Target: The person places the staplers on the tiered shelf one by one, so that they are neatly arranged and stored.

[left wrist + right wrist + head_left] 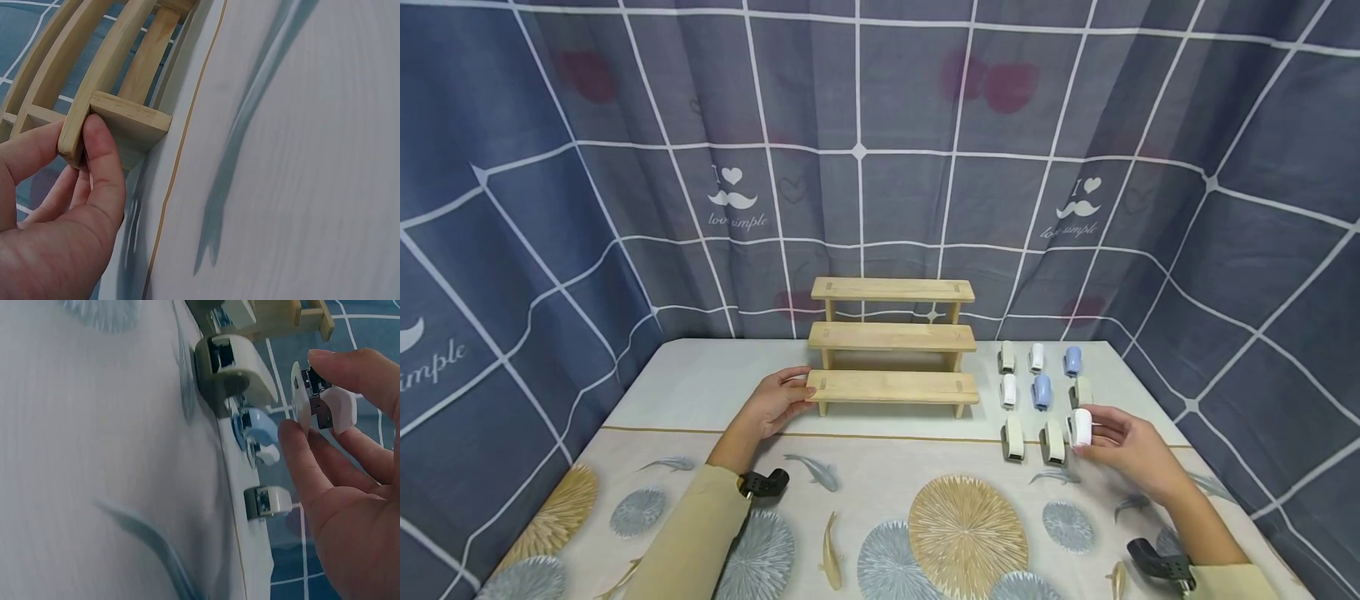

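A three-tier wooden stand (891, 386) stands at the back middle of the table. My left hand (772, 406) pinches the left end of its lowest board (76, 128), thumb and fingers on opposite faces. In my right hand (1127, 446) is a small white hole punch (1080, 427), pinched between thumb and fingers. The right wrist view shows that punch's metal middle and its white lever (342, 411), raised off the cloth. Close beside this hand, several other small punches stand in rows, among them a cream one (1053, 442) and a blue one (1041, 392).
Right of the stand, the rows also hold a white punch (1008, 391) and another blue punch (1072, 361). A patterned tablecloth (820, 525) covers the front of the table. Grid-patterned curtains (895, 200) hang behind and at both sides.
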